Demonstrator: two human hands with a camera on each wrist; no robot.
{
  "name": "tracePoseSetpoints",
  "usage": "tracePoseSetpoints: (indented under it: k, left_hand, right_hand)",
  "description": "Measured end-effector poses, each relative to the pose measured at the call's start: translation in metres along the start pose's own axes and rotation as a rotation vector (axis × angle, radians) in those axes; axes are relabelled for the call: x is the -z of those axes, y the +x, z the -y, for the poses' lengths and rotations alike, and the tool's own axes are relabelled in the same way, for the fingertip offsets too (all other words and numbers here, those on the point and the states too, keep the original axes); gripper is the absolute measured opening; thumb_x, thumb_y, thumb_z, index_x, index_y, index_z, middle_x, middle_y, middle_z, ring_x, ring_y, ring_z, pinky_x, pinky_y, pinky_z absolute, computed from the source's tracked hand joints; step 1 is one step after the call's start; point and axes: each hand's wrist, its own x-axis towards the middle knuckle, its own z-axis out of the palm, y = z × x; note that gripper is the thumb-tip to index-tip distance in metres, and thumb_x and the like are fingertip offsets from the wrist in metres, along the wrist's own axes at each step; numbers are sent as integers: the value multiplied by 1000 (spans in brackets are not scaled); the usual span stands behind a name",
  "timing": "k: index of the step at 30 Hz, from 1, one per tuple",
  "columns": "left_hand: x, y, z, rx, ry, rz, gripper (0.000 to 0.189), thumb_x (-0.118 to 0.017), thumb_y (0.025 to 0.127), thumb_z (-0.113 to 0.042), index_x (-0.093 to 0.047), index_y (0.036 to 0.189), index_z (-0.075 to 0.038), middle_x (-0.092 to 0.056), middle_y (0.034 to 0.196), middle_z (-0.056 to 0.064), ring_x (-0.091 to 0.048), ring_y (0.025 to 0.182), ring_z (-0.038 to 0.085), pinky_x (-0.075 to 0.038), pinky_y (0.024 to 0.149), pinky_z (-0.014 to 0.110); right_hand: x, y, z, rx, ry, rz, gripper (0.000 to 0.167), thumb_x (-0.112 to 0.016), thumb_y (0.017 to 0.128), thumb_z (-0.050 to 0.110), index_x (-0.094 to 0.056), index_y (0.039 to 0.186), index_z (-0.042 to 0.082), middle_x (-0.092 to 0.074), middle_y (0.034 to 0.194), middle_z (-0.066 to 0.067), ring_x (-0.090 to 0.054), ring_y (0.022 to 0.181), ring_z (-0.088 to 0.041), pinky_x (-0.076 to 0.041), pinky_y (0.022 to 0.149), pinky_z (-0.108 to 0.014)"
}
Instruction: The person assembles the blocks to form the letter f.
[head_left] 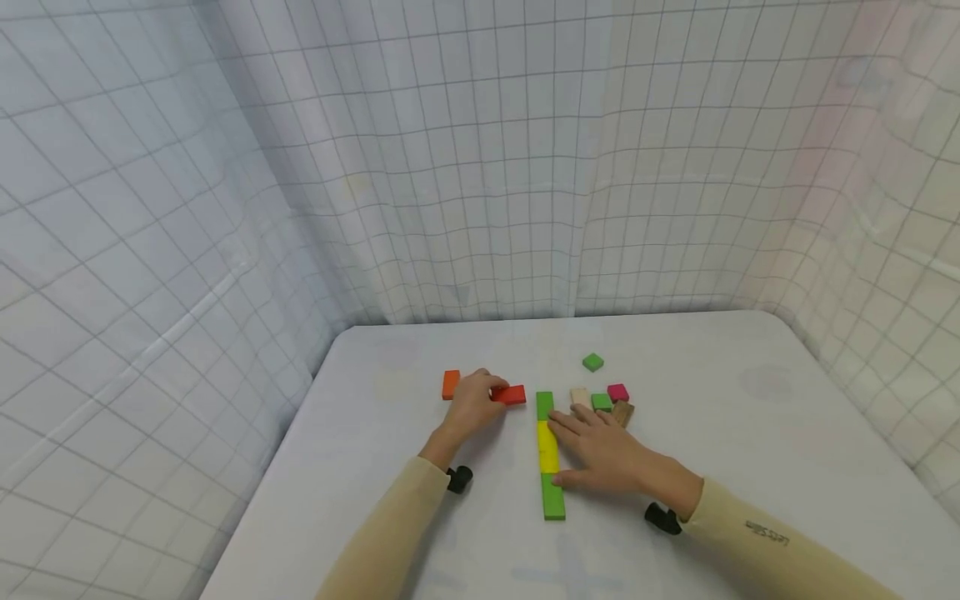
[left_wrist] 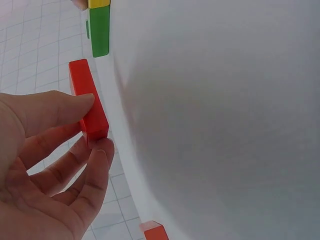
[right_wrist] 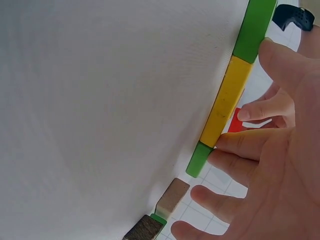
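Head view: Left hand (head_left: 472, 406) pinches the red block (head_left: 512, 395), at eleven o'clock from the block row's (head_left: 549, 454) middle; right hand (head_left: 611, 454), fingers spread, touches the row.
A level pinch and light right-hand pressure should keep it straight.

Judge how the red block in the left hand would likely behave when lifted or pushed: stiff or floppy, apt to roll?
The red block is likely stiff: its edges look straight where the left hand pinches it. Its flat faces suggest it would slide rather than roll. Being small beside the hand, it is probably light, though weight cannot be seen.
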Motion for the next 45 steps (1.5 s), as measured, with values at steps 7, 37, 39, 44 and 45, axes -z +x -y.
tracePoseSetpoints:
  k: [7, 37, 39, 44, 45]
  left_hand:
    - [-8, 8, -5, -10, 8, 58, 28, -74, 87, -5, -76, 115, -9, -62, 96, 3, -54, 84, 17, -50, 74, 28]
    - [-12, 15, -11, 47, 23, 183, 30, -76, 89, -10, -73, 120, -9, -61, 104, 6, -54, 92, 20, -51, 86, 34]
    - [-12, 15, -11, 36, 23, 188, 31, -77, 89, -11, -73, 120, -9, -60, 103, 6, -54, 91, 20, -51, 85, 34]
    - [-9, 15, -8, 6, 15, 198, 35, -77, 89, -15, -71, 123, -9, -60, 105, 8, -56, 92, 22, -51, 84, 35]
    - [-9, 15, -8, 3, 12, 201, 36, -77, 89, -16, -71, 124, -9, -60, 106, 8, -56, 93, 22, -52, 84, 35]
  right_hand:
    - [0, -1, 0, 14, 11, -4, 87, -57, 92, 67, -39, 155, 9, -34, 161, -8, -28, 145, -44, -29, 108, -68]
    - [1, 0, 0, -8, 28, -2, 87, -57, 92, 67, -38, 156, 11, -33, 162, -7, -27, 146, -43, -28, 109, -68]
    - [1, 0, 0, -4, 30, -3, 88, -57, 92, 67, -38, 156, 11, -33, 162, -7, -27, 146, -44, -29, 109, -68]
    - [0, 0, 0, 10, 41, -10, 87, -58, 92, 66, -39, 155, 10, -34, 161, -8, -28, 145, -45, -29, 108, -69]
    - [0, 0, 0, 10, 40, -9, 87, -57, 92, 67, -39, 156, 10, -34, 161, -8, -28, 145, -45, -29, 108, -69]
